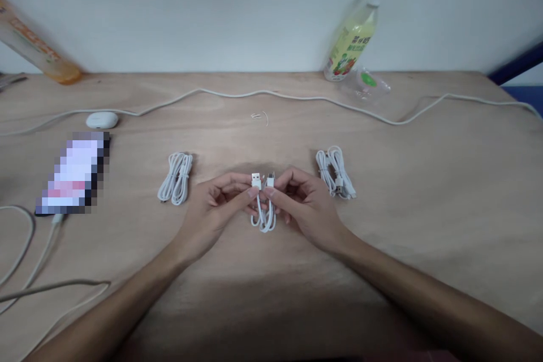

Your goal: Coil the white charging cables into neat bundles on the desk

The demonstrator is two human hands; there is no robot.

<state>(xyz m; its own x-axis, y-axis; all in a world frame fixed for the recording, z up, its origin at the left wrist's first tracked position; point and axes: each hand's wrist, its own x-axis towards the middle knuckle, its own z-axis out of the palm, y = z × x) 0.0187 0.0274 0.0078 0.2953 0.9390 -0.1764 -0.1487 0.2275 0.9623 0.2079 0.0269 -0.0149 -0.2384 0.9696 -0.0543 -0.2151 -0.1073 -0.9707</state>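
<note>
My left hand (216, 203) and my right hand (303, 203) meet at the middle of the wooden table (271, 294). Both pinch one folded white USB cable (263, 216). Its two plugs stick up side by side between my fingertips, and its loops hang below them onto the table. A coiled white cable (176, 178) lies to the left of my left hand. Another bundled white cable (335, 172) lies just right of my right hand.
A phone (74, 172) with a cord plugged in lies at the left, a small white case (102, 120) behind it. A long white cord (263, 93) runs across the back. A green-labelled bottle (352, 34) and an orange bottle (38, 45) stand against the wall. A tiny wire tie (259, 117) lies mid-table.
</note>
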